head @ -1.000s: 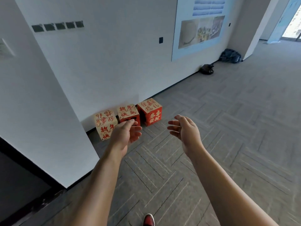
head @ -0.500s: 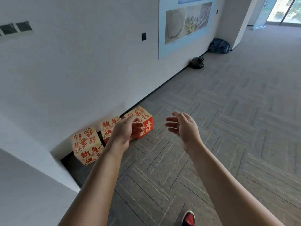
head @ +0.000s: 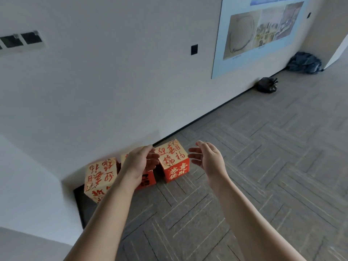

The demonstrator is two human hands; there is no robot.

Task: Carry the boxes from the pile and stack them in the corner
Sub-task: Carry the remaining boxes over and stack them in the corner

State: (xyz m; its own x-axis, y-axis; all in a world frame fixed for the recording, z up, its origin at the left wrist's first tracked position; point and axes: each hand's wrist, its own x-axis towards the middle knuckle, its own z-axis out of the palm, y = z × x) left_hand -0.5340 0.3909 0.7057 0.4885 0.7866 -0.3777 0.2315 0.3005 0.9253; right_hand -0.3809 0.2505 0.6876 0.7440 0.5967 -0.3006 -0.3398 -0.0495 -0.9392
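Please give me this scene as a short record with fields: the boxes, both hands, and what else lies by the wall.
boxes: three in a row on the floor by the wall: left box, middle box, right box
left grip: open, in front of the middle box, holds nothing
right grip: open, beside the right box, holds nothing
other: black bag and dark bundle farther along the wall
stacked: none yet

Wall poster (head: 259,32), black bag (head: 267,85).

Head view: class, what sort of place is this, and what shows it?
Probably an office or institutional corridor: herringbone carpet tiles, a large photo poster on the white wall.
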